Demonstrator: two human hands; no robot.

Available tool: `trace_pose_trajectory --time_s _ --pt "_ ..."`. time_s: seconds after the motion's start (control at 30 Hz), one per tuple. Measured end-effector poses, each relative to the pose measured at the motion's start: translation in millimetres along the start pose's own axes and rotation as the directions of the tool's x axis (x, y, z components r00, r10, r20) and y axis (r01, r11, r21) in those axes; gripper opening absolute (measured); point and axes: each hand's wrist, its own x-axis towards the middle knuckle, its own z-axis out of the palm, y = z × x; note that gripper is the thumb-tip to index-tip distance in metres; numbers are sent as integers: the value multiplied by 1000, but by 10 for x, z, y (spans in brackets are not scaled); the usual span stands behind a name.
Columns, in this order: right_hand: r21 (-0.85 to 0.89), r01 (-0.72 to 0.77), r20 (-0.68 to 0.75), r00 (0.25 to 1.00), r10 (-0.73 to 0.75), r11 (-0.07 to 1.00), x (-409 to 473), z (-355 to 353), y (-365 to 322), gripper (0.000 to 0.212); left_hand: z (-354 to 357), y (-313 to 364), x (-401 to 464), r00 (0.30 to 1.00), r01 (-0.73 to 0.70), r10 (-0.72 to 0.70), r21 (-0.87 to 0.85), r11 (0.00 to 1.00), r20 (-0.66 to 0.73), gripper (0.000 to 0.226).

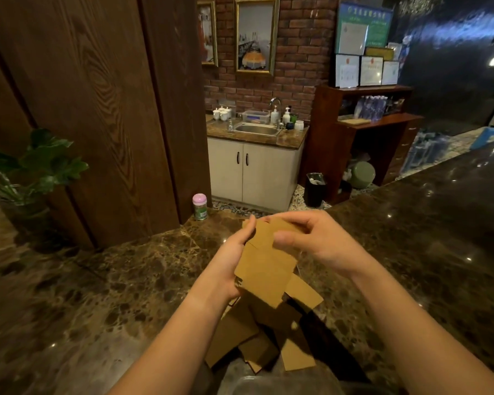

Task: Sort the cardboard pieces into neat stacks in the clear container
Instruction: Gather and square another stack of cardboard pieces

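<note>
My left hand (228,263) grips a bundle of flat brown cardboard pieces (264,269) from the left side, held above the dark marble counter (97,295). At the bundle's top right, my right hand (311,240) pinches it between thumb and curled fingers. Under the bundle, several loose cardboard pieces (257,334) lie in an untidy heap on the counter. At the bottom edge of the view a part of the clear container (271,384) shows, blurred; I cannot tell what is in it.
A pink-lidded jar (200,206) stands at the counter's far edge beside a dark wooden panel (97,109). A potted green plant (32,169) is at the left. Beyond the counter are a sink cabinet (254,169), a black bin (315,189) and a wooden shelf (365,132).
</note>
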Motion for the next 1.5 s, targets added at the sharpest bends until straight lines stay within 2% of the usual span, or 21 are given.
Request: trace_pose_trajectory --time_s 0.07,0.17,0.23,0.3,0.4,0.47,0.53,0.6,0.67,0.73,0.77,0.87,0.9,0.97,1.03,1.07,1.13,1.23,1.3,1.37,1.5 --pt "-177 -14 -84 996 -1 984 76 113 12 34 3 -100 42 994 64 -60 -41 997 92 62" --pt "-296 -40 -266 963 -42 954 126 250 115 37 -36 -183 128 997 34 -23 -144 989 77 74" --pt "-294 -124 -339 940 18 948 146 291 196 38 -93 -193 148 1000 -24 26 -187 982 6 74" --pt "-308 -194 -355 932 77 931 165 323 325 33 -150 -230 141 999 -41 38 -197 979 -19 74" --pt "-218 -203 -343 932 120 955 157 316 559 30 -201 -287 74 996 -71 61 -177 982 -62 55" --pt "-124 -253 -396 900 186 960 132 222 755 24 -299 -271 42 981 -158 121 -261 952 -151 41" --pt "-210 -432 -402 856 325 877 80 116 1031 18 -471 -215 16 946 -269 161 -398 877 -283 28" --pt "-391 -591 -314 807 501 706 17 95 1344 26 -630 -166 9 918 -308 134 -458 834 -374 27" --pt "-481 -641 -264 757 598 599 -18 150 1557 43 -714 -182 13 910 -275 78 -451 849 -406 26" --pt "-521 -660 -284 732 620 541 -24 228 1682 64 -729 -223 29 923 -213 33 -438 873 -384 19" --pt "-555 -664 -300 721 624 500 -25 267 1728 74 -730 -244 43 926 -193 22 -424 885 -377 23" --pt "-599 -701 -353 665 658 387 -27 340 1786 86 -730 -278 101 934 -139 -8 -386 912 -356 23" --pt "-580 -721 -354 642 680 378 -30 335 1773 83 -727 -286 114 936 -134 -6 -372 918 -352 20" --pt "-503 -753 -333 623 708 425 -32 293 1730 59 -706 -295 136 941 -122 0 -338 933 -339 18" --pt "-297 -765 -305 643 703 571 -29 255 1640 30 -660 -301 149 942 -124 11 -319 939 -334 25" --pt "-129 -753 -294 651 700 646 -33 249 1564 22 -641 -308 154 944 -126 16 -316 940 -329 32" --pt "205 -664 -264 670 694 719 -31 263 1336 12 -606 -312 157 947 -135 34 -303 943 -318 40" --pt "462 -505 -198 742 640 729 -70 272 987 16 -529 -335 174 956 -134 45 -298 945 -289 49" --pt "531 -439 -138 800 584 725 -87 288 785 20 -490 -332 188 961 -146 62 -303 942 -271 53" --pt "522 -406 -106 842 529 750 -103 308 610 21 -453 -320 195 970 -134 62 -302 944 -235 51" --pt "499 -348 -122 879 462 794 -129 372 381 22 -444 -288 173 983 -120 78 -256 959 -168 51"
